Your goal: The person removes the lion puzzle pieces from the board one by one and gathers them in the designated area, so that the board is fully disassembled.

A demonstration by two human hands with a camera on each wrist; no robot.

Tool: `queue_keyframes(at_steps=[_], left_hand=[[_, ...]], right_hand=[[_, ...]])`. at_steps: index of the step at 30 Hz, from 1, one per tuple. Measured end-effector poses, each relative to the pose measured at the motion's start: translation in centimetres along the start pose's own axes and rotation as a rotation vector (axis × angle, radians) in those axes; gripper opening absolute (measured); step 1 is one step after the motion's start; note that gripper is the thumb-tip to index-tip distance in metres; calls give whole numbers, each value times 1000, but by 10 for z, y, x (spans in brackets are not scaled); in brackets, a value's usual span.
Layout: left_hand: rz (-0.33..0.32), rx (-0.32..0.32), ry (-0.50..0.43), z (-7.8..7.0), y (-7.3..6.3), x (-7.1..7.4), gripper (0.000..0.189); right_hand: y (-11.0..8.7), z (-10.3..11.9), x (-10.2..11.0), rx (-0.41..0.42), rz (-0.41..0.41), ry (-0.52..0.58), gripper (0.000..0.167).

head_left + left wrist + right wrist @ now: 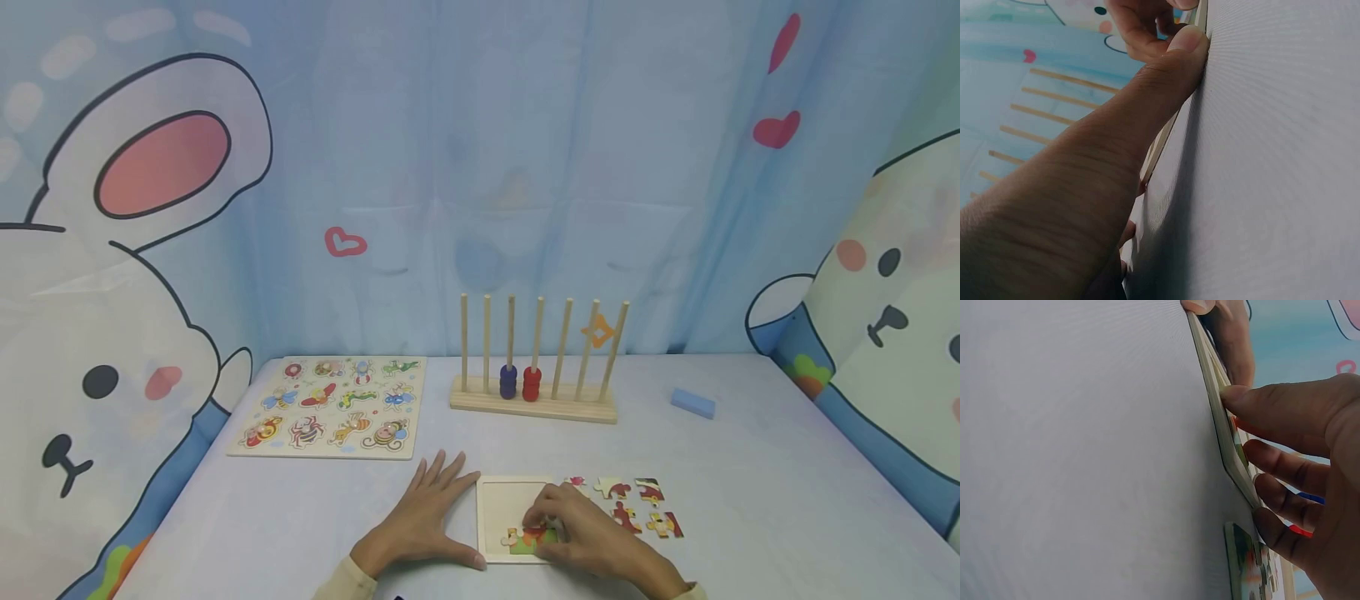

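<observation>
A shallow wooden puzzle tray lies on the table before me, with a joined pair of green, red and yellow jigsaw pieces at its lower edge. My left hand is spread flat beside the tray, its thumb and index finger at the left rim. Bent over the tray's right side, my right hand pinches a jigsaw piece between thumb and fingers, down among those in the tray. In the right wrist view, the thumb sits at the tray's inner edge; the fingers partly cover the piece.
Several loose jigsaw pieces lie right of the tray. Behind stands a wooden peg rack with blue and red beads. An insect-picture knob board lies at the back left, a blue block at the back right. A printed curtain closes the back.
</observation>
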State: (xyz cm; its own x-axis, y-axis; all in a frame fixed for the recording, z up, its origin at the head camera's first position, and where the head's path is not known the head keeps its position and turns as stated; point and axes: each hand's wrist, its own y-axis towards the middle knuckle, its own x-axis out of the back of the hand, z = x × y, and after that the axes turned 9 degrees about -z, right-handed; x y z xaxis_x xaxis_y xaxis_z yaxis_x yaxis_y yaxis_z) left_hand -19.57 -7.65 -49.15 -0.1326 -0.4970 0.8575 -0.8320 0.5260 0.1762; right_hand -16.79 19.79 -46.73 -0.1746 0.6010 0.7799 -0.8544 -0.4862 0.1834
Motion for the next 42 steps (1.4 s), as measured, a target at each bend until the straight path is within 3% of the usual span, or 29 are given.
queue_keyframes(at_steps=[16,42], left_hand=[[6,12,20,2,1,-3,107],[7,12,-2,3,1,-3,107]], right_hand=[[0,2,0,-30,6,9,12],[-2,3,3,-11,38,58,26]])
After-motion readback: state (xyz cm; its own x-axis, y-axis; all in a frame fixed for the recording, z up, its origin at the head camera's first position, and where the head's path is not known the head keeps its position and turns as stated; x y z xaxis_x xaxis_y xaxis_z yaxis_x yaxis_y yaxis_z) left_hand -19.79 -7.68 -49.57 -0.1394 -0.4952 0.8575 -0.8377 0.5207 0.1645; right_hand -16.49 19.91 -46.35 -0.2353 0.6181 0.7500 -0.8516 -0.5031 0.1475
